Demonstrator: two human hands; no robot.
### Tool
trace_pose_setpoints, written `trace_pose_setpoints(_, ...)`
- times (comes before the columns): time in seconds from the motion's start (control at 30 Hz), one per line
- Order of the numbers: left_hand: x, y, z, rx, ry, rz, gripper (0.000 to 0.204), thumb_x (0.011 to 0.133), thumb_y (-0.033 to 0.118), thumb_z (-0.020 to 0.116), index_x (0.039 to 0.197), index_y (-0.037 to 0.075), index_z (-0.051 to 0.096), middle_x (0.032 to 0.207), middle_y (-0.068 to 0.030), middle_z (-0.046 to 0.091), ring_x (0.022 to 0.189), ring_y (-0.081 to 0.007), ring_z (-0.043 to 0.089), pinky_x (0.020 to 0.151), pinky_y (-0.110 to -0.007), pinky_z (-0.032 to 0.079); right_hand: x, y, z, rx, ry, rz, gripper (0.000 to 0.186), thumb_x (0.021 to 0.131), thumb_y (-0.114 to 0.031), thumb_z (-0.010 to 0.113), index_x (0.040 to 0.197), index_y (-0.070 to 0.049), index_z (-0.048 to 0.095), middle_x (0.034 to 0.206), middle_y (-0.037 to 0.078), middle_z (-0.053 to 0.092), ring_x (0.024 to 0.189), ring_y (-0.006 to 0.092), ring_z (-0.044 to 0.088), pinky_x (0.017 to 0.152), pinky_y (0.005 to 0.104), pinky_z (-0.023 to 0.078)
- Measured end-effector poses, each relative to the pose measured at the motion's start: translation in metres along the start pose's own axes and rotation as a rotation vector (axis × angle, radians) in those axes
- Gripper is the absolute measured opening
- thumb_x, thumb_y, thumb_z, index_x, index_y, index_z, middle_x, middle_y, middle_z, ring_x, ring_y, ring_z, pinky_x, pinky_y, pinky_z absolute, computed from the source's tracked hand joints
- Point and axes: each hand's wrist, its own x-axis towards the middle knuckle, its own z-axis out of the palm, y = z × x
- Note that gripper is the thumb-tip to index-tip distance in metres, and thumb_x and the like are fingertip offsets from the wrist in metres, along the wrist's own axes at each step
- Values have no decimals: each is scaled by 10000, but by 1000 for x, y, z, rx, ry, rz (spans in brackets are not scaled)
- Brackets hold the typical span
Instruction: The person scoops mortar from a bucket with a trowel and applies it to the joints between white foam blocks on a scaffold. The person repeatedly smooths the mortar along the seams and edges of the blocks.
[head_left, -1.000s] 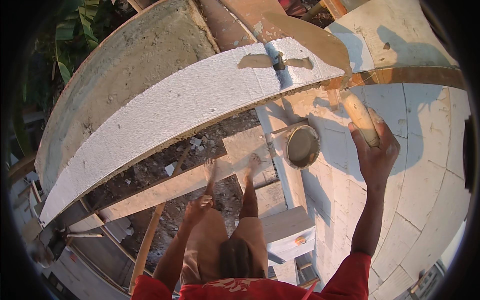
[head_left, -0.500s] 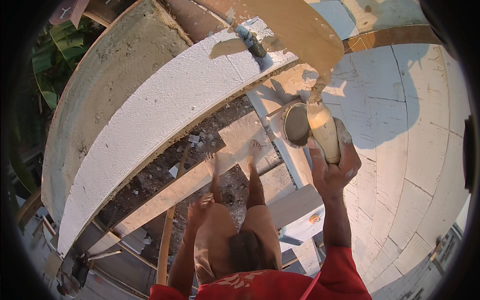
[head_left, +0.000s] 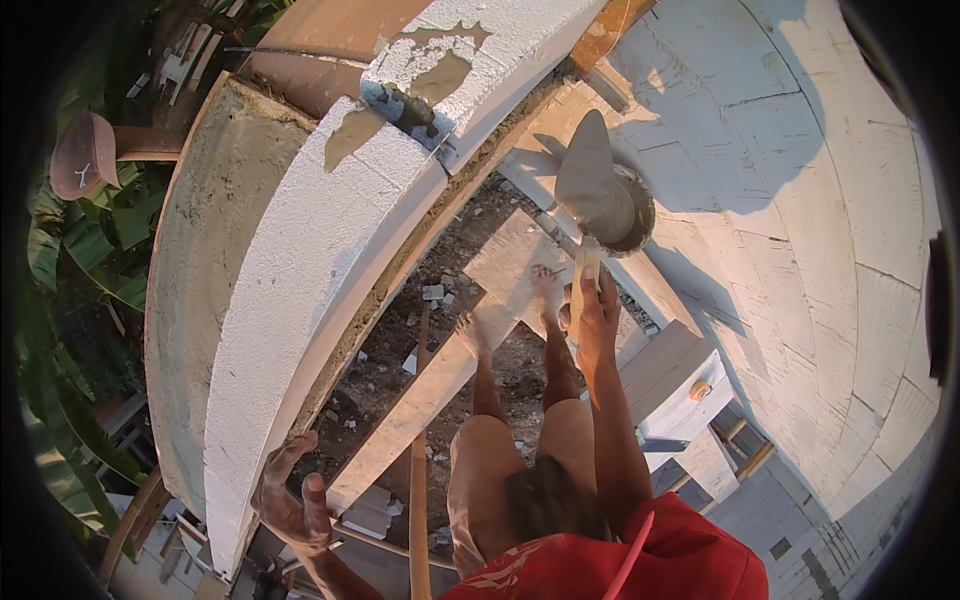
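My right hand (head_left: 597, 320) is closed around the wooden handle of a trowel (head_left: 588, 170). The trowel's pointed, mortar-smeared blade lies over a round bucket (head_left: 642, 218) of grey mortar and hides part of its mouth. My left hand (head_left: 293, 505) has its fingers apart and holds nothing; it is beside the lower end of a curved white block wall (head_left: 300, 260). Farther up that wall, a dark joint (head_left: 405, 110) separates two blocks, with wet mortar patches (head_left: 352, 138) smeared on both sides.
My bare feet stand on a plank (head_left: 415, 420) and a board over rubble. A curved concrete trough (head_left: 200, 270) runs outside the wall. At right rises a pale block wall (head_left: 800, 300); a loose block (head_left: 665, 375) is near my right forearm. Green leaves (head_left: 90, 250) grow at left.
The trowel has come down from close to the camera to the bucket, with my right hand lower. My left hand has moved left from my leg to the white wall. The view has shifted.
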Motion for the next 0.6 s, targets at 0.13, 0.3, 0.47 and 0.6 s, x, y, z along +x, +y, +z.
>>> trace_pose_setpoints(0.13,34,-25,-38,373,238,-53,537,1034,458,557,1307,1,624,1291,-225,662,1234,-355,619,1059,-502,476,42,25,19,51,-16,67,418,961,-339,621,1265,-53,589,839,46,594,604,127,585,504,290,488)
trace_pose_setpoints(0.3,72,-64,-53,537,220,-40,586,1019,508,552,1404,68,575,1443,-158,570,1339,-362,527,1090,-511,448,63,26,25,103,-69,134,479,985,-468,609,1268,-84,574,827,32,570,581,129,569,492,286,469)
trace_pose_setpoints(0.47,90,-82,-49,620,37,-24,657,1009,558,523,1492,114,476,1529,-159,466,1421,-369,428,1146,-545,371,67,10,31,400,-195,167,531,1017,-531,555,1339,-109,561,824,9,535,628,110,548,483,258,431)
trace_pose_setpoints(0.6,92,-89,-43,577,-27,6,620,1042,510,494,1511,107,448,1547,-170,436,1444,-373,395,1178,-562,313,75,1,40,422,-312,236,583,1021,-573,514,1415,-144,537,824,-5,524,650,104,535,502,241,412)
